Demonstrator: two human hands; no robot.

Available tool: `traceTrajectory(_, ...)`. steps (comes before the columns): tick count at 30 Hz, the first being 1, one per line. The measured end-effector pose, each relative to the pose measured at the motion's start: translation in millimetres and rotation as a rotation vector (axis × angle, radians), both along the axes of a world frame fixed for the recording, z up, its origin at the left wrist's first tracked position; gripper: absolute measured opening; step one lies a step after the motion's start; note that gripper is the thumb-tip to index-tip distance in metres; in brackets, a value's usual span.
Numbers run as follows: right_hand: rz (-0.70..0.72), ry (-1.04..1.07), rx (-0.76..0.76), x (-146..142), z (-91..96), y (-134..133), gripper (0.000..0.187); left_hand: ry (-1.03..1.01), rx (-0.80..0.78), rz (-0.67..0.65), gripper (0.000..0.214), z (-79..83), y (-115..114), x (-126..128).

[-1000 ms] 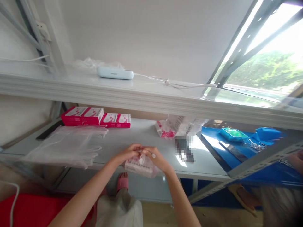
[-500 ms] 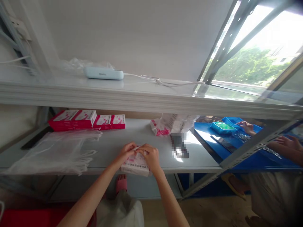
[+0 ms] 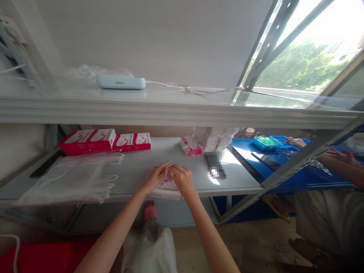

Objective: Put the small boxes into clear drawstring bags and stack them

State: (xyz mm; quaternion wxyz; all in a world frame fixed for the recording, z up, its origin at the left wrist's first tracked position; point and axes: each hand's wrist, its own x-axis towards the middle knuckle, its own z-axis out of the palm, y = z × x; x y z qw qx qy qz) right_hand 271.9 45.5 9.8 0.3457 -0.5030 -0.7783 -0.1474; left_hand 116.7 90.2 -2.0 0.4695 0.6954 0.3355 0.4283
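Note:
A pink-and-white box [image 3: 166, 192] in a clear plastic bag lies flat at the front edge of the lower shelf, right under my hands. My left hand [image 3: 156, 177] rests over the box's left side, its fingers closed on the upper part of the bag. From the other side, my right hand [image 3: 182, 178] pinches the bag's gathered film with thumb and fingers. Between them the plastic rises to a small peak above the box. My fingers cover the box's far side in part.
Pink-and-white boxes [image 3: 98, 139] stand at the back left, behind a stack of clear bags [image 3: 71, 178]. Another bagged box [image 3: 192, 146] lies near crumpled plastic [image 3: 214, 138]. The upper shelf [image 3: 170, 110] overhangs. Right, a co-worker's hands [image 3: 297, 142] are over a blue table [image 3: 241, 148].
My left hand's fingers have straightened somewhat, and the bag's film is drawn up into a peak between my hands. The whole view has shifted slightly.

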Motion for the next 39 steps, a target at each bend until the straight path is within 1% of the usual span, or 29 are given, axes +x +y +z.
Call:
traceTrajectory(3,-0.019,-0.002,-0.006,-1.1,0.9,-1.2,0.026,0.063,-0.030,-0.034,0.018,5.0,0.3,0.0)
traceTrajectory(5,-0.021,0.011,-0.018,-1.1,1.7,-2.7,0.027,0.086,-0.048,-0.004,0.013,7.7,-1.6,0.5)
traceTrajectory(9,-0.018,0.014,-0.043,-1.0,2.6,-5.8,0.028,0.057,-0.043,0.074,0.010,10.0,-6.4,1.8)
traceTrajectory(15,-0.042,0.032,-0.068,-0.8,-1.5,-7.7,0.028,0.105,0.044,0.218,0.010,11.1,-9.5,-1.4)
traceTrajectory(20,-0.065,0.076,-0.085,2.5,-3.0,-14.6,0.020,0.112,0.148,0.351,0.012,8.4,-10.8,-3.8)
traceTrajectory(24,-0.080,0.099,-0.047,2.3,-2.1,-26.1,0.019,0.160,0.215,0.425,0.010,5.5,-7.4,-1.7)
traceTrajectory(28,-0.120,0.121,-0.007,-3.3,-5.6,-38.6,0.019,0.229,0.241,0.483,0.007,7.0,-4.0,3.3)
traceTrajectory(32,-0.184,0.132,0.003,-7.3,-9.8,-41.8,0.018,0.289,0.282,0.547,0.007,8.3,-3.2,8.9)
traceTrajectory(34,-0.219,0.147,0.016,-7.2,-8.8,-39.7,0.021,0.307,0.254,0.610,0.009,5.8,-1.2,11.0)
traceTrajectory(36,-0.274,0.177,0.015,-7.1,-6.0,-38.3,0.026,0.307,0.164,0.676,0.011,1.1,3.6,12.3)
traceTrajectory(39,-0.375,0.201,-0.006,-10.7,-1.6,-44.1,0.033,0.283,0.043,0.718,0.013,-6.3,15.9,13.3)
